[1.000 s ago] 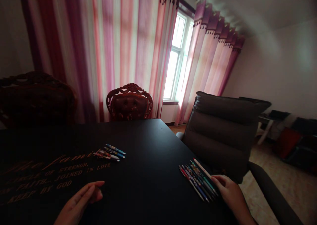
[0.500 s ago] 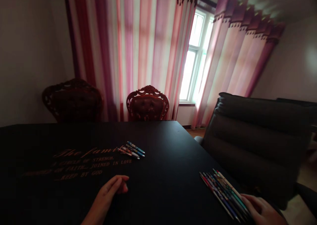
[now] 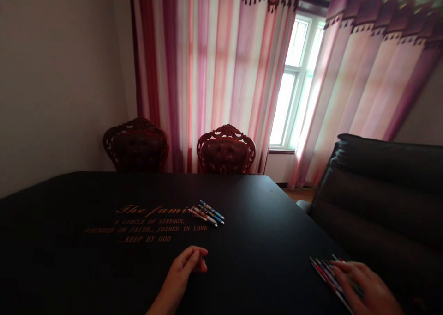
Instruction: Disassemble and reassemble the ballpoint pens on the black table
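Observation:
Several slim pens (image 3: 328, 278) lie side by side near the table's right edge, partly covered by my right hand (image 3: 368, 285). My right hand arches over them, its fingers stretched toward their upper ends; no pen is seen lifted. A small group of pens (image 3: 206, 215), with blue, white and reddish barrels, lies at mid-table, across the end of the printed lettering. My left hand (image 3: 190, 261) is held nearer to me, below that group and apart from it. Its fingers are curled together, with nothing visible in them.
The black table (image 3: 249, 250) bears copper-coloured lettering (image 3: 148, 229). Two carved chairs (image 3: 138, 148) with dark red backs stand along the far edge. A black padded armchair (image 3: 380, 190) is close on the right. Striped curtains (image 3: 221, 65) hang beside a window (image 3: 289, 84).
My right hand has moved from the lower ends of the right-hand pens up over them, covering many. The view has swung left, shifting everything rightward. My left hand keeps its curled shape.

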A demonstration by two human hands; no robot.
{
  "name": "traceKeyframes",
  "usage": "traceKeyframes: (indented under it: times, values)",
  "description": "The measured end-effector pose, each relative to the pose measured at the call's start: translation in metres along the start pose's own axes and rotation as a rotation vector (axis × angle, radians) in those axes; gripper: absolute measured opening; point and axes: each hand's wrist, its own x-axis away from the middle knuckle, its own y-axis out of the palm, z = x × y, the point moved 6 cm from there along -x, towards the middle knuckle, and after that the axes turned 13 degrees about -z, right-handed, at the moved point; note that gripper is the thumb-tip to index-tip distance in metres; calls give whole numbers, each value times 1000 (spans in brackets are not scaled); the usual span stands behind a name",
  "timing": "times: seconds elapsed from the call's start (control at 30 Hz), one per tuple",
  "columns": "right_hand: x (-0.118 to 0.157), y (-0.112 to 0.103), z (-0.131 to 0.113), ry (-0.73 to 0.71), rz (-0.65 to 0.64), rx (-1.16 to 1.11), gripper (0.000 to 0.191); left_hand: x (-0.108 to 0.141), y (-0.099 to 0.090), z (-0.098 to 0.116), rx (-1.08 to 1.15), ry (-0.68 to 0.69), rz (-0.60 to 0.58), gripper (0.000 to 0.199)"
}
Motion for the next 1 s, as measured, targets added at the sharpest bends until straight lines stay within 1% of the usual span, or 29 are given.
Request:
traceKeyframes:
  times: [0.03, 0.1, 0.17, 0.23, 0.3, 0.33, 0.4, 0.47, 0.6, 0.8, 1.0]
  values:
    - [-8, 16, -33, -69, -105, -53, 33, 0, 0, 0, -4, -1, 2, 33]
    - [-21, 47, -95, -156, -251, -132, 28, 0, 0, -1, -15, 5, -3, 34]
    - [-30, 78, -149, -246, -380, -183, 23, -2, 0, -2, -19, 17, -15, 36]
    - [-40, 103, -190, -306, -440, -203, 23, -3, -1, -4, -18, 31, -30, 39]
    - [-52, 125, -220, -329, -471, -189, 23, -5, -1, -5, -22, 47, -48, 42]
    - [-59, 135, -230, -324, -473, -172, 23, -6, 0, -5, -27, 53, -57, 44]
    - [-74, 151, -246, -301, -457, -145, 20, -7, -1, -6, -38, 58, -58, 48]
    - [-87, 165, -256, -272, -433, -134, 16, -9, -1, -6, -42, 56, -58, 53]
    - [-102, 183, -265, -236, -408, -120, 13, -13, 1, -9, -29, 49, -87, 60]
    - [-102, 192, -264, -227, -394, -125, 6, -17, 0, -16, -14, 42, -103, 63]
    - [-105, 193, -262, -226, -400, -244, 11, -24, -2, -29, -15, 32, -97, 63]
